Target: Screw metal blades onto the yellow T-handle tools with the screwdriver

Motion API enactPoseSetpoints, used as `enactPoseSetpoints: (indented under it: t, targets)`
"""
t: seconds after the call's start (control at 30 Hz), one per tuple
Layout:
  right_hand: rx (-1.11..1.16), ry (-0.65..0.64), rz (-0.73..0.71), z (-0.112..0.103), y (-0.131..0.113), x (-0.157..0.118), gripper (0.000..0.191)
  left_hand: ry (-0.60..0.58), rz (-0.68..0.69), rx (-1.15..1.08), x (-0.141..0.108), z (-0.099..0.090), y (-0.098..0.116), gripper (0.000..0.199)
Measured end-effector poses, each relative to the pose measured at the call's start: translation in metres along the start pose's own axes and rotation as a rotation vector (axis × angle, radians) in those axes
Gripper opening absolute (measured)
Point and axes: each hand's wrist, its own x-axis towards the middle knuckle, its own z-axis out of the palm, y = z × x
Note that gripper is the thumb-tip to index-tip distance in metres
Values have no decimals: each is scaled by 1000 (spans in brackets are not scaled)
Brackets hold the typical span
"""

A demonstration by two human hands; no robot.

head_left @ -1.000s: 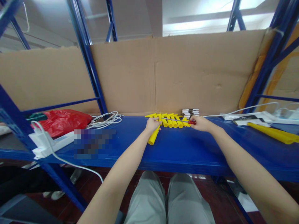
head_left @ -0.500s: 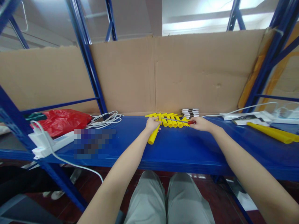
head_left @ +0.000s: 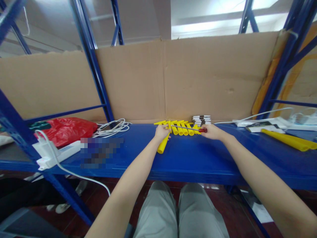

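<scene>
My left hand (head_left: 161,131) is closed around a yellow tapered tube (head_left: 162,145), whose wide open end points toward me. A red-handled screwdriver (head_left: 203,130) is gripped in my right hand (head_left: 213,131). Its thin metal shaft runs leftward, and the tip meets or nearly meets the upper part of the held tube; exact contact is too small to tell. Behind the shaft, several more yellow tapered tubes (head_left: 185,132) lie side by side on the blue shelf (head_left: 193,158). My left fingers partly hide the held tube.
White packets with dark bands (head_left: 201,119) are stacked at the back. Longer yellow tubes (head_left: 287,138) lie on the right. To the left are a red plastic bag (head_left: 70,130), a coiled white cable (head_left: 115,127) and a white power strip (head_left: 61,153). A cardboard panel (head_left: 198,79) closes off the back.
Both hands keep nearly the same place and grip on the tube and screwdriver. The view has shifted very slightly.
</scene>
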Motion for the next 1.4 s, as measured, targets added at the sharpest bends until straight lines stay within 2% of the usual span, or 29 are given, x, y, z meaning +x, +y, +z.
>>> enactPoseSetpoints:
  t: [0.1,0.27,0.53,0.77,0.97,1.03,1.2,1.3,1.4]
  targets:
    - [-21,-10,-1,0,1,0,9,-2,0,-9,0,0,0,51]
    - [-106,83,-11,0,-1,-1,8,6,10,-13,-1,0,0,50]
    - [-6,-50,-29,2,1,1,9,8,9,-8,-1,0,0,52]
    - [-129,29,38,-2,-4,-3,13,6,16,-5,0,0,-1,50]
    - [-19,1,8,0,0,0,13,7,23,33,0,-1,0,49]
    - [-23,-17,7,0,1,0,12,8,25,51,-1,-1,1,49]
    - [-100,57,23,-1,-2,-1,12,17,46,98,0,-1,0,47]
    - [-92,40,45,0,0,-1,14,14,55,113,0,-1,-1,46]
    - [-22,11,-1,3,5,2,13,16,67,132,2,-1,-2,45]
